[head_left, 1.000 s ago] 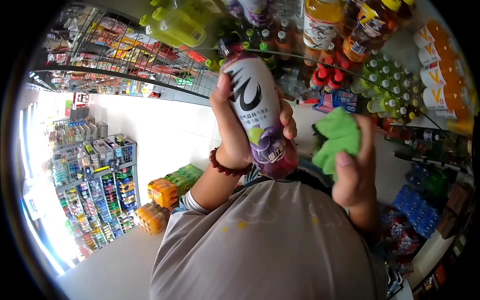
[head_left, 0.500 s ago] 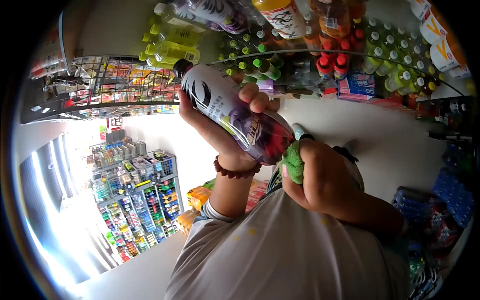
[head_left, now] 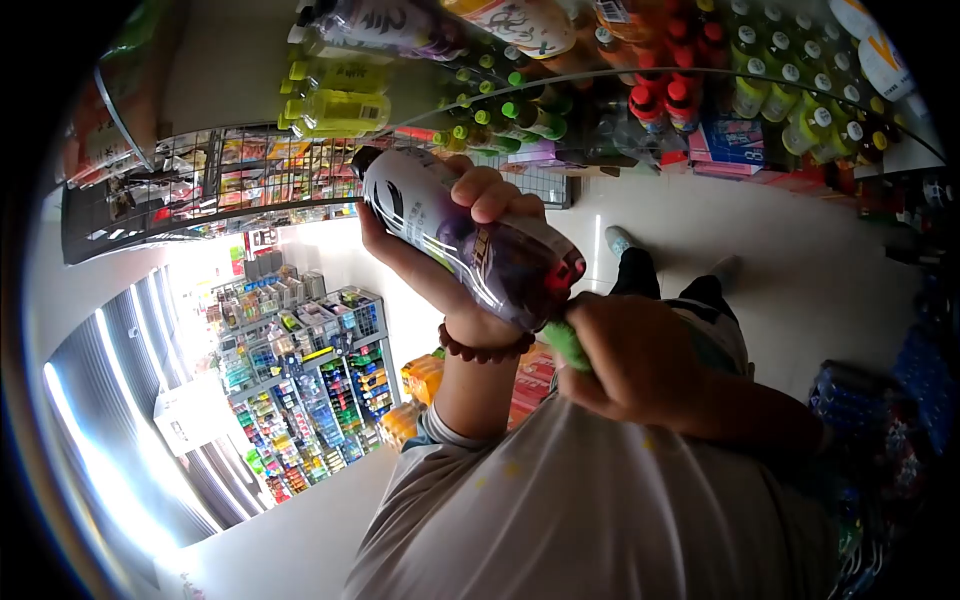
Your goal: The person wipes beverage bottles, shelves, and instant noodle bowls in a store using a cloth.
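A large bottle [head_left: 475, 240] with a white and purple label and a dark cap lies tilted across my left hand [head_left: 440, 270], its cap end toward the upper left. The fingers of that hand wrap round the bottle from both sides, and a beaded bracelet circles the wrist. Bunched in my right hand [head_left: 630, 360] is a green cloth [head_left: 567, 345], touching the bottle's base. Much of the cloth is hidden by the hand.
Rows of drink bottles [head_left: 790, 100] line a shelf above. A wire rack [head_left: 270, 170] of packets is at the upper left, and stocked shelving [head_left: 310, 370] stands at the left. Orange packs [head_left: 422, 378] sit behind my left arm. Blue packs are at the right.
The bottle has gone from nearly upright to tilted, cap toward the left. My right hand has brought the green cloth from the right to the bottle's base. The view has shifted too.
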The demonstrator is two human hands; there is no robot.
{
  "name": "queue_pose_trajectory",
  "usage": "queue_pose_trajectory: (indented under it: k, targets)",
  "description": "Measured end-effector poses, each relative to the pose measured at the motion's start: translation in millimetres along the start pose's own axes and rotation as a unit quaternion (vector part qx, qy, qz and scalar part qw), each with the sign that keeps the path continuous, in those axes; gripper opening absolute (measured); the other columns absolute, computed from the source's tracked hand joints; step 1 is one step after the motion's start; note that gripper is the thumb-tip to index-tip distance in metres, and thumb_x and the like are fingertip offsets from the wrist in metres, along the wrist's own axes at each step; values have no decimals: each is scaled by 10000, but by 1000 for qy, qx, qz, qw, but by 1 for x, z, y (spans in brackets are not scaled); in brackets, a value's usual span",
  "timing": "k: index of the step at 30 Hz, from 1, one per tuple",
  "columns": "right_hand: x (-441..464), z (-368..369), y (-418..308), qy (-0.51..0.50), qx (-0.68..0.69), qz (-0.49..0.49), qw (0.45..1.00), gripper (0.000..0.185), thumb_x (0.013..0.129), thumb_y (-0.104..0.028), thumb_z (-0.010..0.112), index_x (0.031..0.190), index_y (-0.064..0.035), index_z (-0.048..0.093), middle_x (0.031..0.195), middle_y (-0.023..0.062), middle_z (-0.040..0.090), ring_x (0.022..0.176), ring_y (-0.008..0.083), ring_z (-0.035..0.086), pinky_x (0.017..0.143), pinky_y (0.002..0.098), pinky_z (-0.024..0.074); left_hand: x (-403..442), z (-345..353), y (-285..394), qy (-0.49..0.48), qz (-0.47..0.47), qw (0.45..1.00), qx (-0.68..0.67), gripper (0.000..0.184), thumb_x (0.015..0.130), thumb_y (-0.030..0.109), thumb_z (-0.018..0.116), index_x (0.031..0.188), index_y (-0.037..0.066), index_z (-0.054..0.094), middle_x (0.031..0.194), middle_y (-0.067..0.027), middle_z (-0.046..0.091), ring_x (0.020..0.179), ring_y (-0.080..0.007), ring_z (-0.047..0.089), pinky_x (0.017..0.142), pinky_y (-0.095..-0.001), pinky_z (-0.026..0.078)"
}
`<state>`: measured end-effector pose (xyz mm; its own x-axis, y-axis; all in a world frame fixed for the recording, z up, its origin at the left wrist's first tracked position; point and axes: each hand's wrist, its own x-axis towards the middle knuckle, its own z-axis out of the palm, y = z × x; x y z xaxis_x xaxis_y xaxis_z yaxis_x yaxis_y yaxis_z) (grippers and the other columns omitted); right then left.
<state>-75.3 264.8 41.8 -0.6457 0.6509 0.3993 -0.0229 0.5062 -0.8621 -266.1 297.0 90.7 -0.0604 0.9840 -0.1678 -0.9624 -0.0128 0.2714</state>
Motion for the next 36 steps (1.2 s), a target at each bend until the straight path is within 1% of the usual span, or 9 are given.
queue_pose_trajectory:
  k: [1, 4, 8, 12, 18, 25, 27, 31, 36]
  targets:
    - [-4, -5, 4, 27, 25, 37, 999, 377, 879, -219, 728, 1126, 2, 547, 833, 158, 618, 705, 356, 635, 641, 461, 507, -1, 7, -12, 49, 59, 995, 59, 637, 827, 567, 790, 1072, 13, 591, 800, -14, 597, 694, -96, 588, 685, -217, 546]
    - [-7, -32, 1, 50, 87, 144, 985, 307, 951, -163, 631, 1165, 33, 530, 858, 188, 634, 742, 375, 671, 680, 473, 533, -5, -1, -10, 24, 7, 998, 63, 664, 835, 609, 762, 1092, 16, 607, 828, -17, 603, 752, -118, 605, 739, -266, 567]
    - [-7, -44, 8, 265, 196, 143, 933, 428, 987, -151, 571, 1331, 79, 460, 1038, 237, 635, 896, 375, 665, 847, 439, 530, -7, -3, -27, 28, -28, 995, 91, 717, 854, 699, 689, 1120, 36, 626, 853, -38, 604, 798, -168, 601, 728, -336, 551]
    - [-17, -49, -9, 257, -61, -35, 964, 591, 912, -114, 677, 1419, 78, 443, 1281, 286, 529, 1130, 435, 579, 977, 504, 483, -1, 13, -56, 43, -30, 981, 187, 810, 874, 834, 536, 1117, 68, 633, 841, -72, 577, 752, -222, 543, 664, -365, 473]
    - [-43, -29, -12, 246, -206, -38, 947, 509, 882, -91, 714, 1355, 49, 588, 1341, 243, 545, 1191, 406, 574, 1004, 512, 486, 9, 12, -76, 74, -10, 941, 330, 877, 867, 893, 450, 1078, 58, 617, 843, -122, 637, 704, -285, 607, 686, -404, 526]
    - [-55, -62, -8, 276, -231, 19, 933, 389, 887, -83, 705, 1267, -5, 674, 1228, 158, 613, 1119, 336, 626, 994, 463, 483, -10, 6, -114, -13, -55, 814, 578, 725, 1095, 625, 352, 1460, 12, 483, 1261, -131, 657, 1122, -210, 652, 981, -363, 533]
    - [-55, -79, -9, 315, -236, 2, 919, 459, 841, 62, 718, 1294, 9, 670, 1230, 167, 614, 1105, 366, 635, 948, 450, 532, -23, -2, -114, -52, -144, 812, 564, 730, 1104, 591, 354, 1499, -15, 449, 1350, -138, 631, 1202, -197, 621, 1034, -347, 493]
    - [-53, -106, -2, 356, -204, 0, 912, 417, 885, 73, 662, 1300, 26, 658, 1205, 189, 664, 1104, 365, 650, 950, 437, 527, -43, -9, -123, -61, -248, 824, 505, 670, 1124, 457, 350, 1600, -14, 312, 1565, -163, 469, 1413, -234, 492, 1169, -374, 388]
    - [-82, -80, -9, 322, -190, -8, 927, 435, 904, 32, 648, 1335, 80, 612, 1316, 225, 610, 1230, 394, 616, 1055, 461, 500, -48, 1, -135, -37, -181, 857, 481, 726, 1117, 578, 286, 1591, 32, 357, 1566, -173, 481, 1438, -293, 487, 1221, -435, 372]
